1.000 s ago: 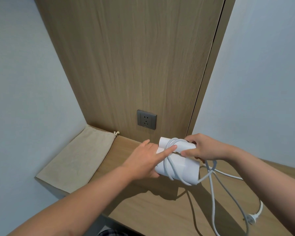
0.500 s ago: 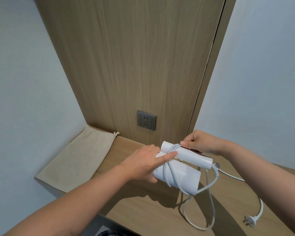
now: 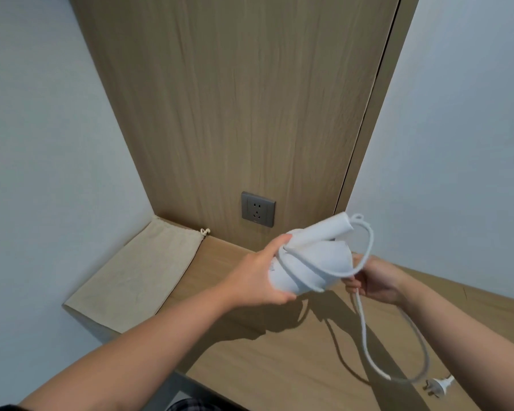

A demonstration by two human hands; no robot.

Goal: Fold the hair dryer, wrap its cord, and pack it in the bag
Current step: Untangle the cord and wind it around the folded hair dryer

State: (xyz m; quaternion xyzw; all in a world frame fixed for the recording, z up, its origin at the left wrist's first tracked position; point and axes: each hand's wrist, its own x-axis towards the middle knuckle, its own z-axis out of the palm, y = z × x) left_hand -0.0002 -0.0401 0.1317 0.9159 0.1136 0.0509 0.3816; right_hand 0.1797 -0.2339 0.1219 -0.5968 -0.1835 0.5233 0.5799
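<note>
Above the wooden shelf (image 3: 279, 366), well right of the flat beige cloth bag (image 3: 137, 274), the left hand (image 3: 258, 277) grips the folded white hair dryer (image 3: 318, 259); the right hand (image 3: 374, 280) pinches the white cord (image 3: 365, 330).

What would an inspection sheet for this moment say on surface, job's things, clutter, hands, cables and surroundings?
Surface: wooden desk.
Job's things: folded white hair dryer held off the desk; beige bag lies flat at the desk's left end, nothing packed yet.
Clutter: nothing seen.
Hands: left hand grips the hair dryer; right hand holds the cord.
Cables: cord partly looped round the hair dryer, the rest trails down; plug lies on the desk, unplugged.
Surroundings: grey wall socket in a wood panel; pale walls either side.
</note>
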